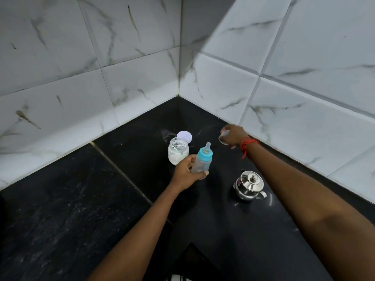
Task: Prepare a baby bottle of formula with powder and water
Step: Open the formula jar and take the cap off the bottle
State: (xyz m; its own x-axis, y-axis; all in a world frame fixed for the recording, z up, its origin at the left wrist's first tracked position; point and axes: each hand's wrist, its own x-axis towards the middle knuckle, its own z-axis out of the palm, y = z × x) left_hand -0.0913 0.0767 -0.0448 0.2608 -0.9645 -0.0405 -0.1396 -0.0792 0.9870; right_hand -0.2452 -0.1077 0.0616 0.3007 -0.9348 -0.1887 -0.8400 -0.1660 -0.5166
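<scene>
Black stone worktop [81,199] in corner of white marble-look tiled walls [121,57]: left hand [187,174] gripping baby bottle [200,162], right hand [233,135] clutching clear cap [223,136]; powder jar [178,152], steel kettle [249,186].

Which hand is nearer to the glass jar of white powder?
Left. The left hand, gripping the clear baby bottle with the blue collar, is right beside the glass jar, at its near side. The right hand, holding a clear cap, is farther, by the tiled wall.
</scene>
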